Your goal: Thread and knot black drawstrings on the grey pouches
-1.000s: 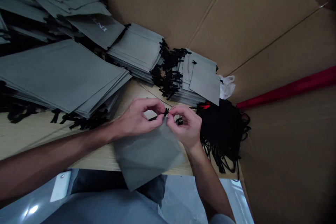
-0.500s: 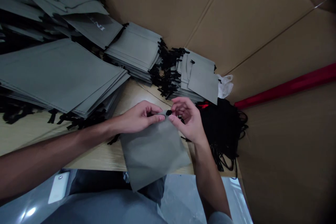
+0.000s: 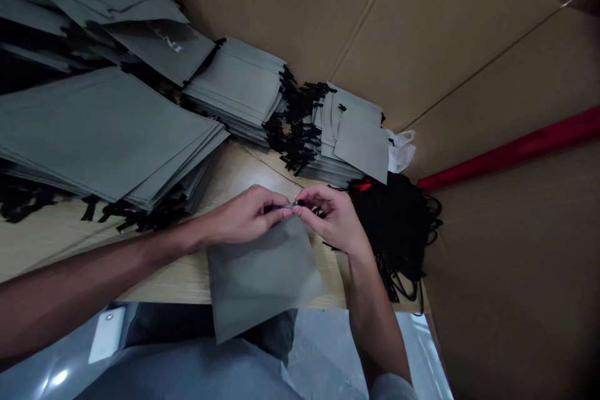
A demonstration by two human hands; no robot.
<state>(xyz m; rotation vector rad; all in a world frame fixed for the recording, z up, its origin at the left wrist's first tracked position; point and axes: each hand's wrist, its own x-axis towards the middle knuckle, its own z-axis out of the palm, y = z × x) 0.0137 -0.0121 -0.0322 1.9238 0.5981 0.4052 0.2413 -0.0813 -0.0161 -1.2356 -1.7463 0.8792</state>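
A grey fabric pouch (image 3: 262, 278) hangs from my hands over the front edge of the table. My left hand (image 3: 250, 212) pinches its top edge between thumb and fingers. At the same corner, the thumb and fingertips of my right hand (image 3: 330, 215) are closed on a small black piece, which looks like the drawstring end (image 3: 300, 202); the fingers partly hide it. To the right of my right hand lies a heap of black cords (image 3: 394, 231).
Stacks of grey pouches with black cord ends stand left (image 3: 107, 131), behind (image 3: 239, 81) and back right (image 3: 360, 137) on the wooden table (image 3: 164, 275). A clear plastic bag (image 3: 402, 150), cardboard walls (image 3: 300, 6) and a red strip (image 3: 515, 150) border the right side.
My right fingers have closed in from a looser pose onto the black piece at the pouch's corner. The pouch has shifted slightly left.
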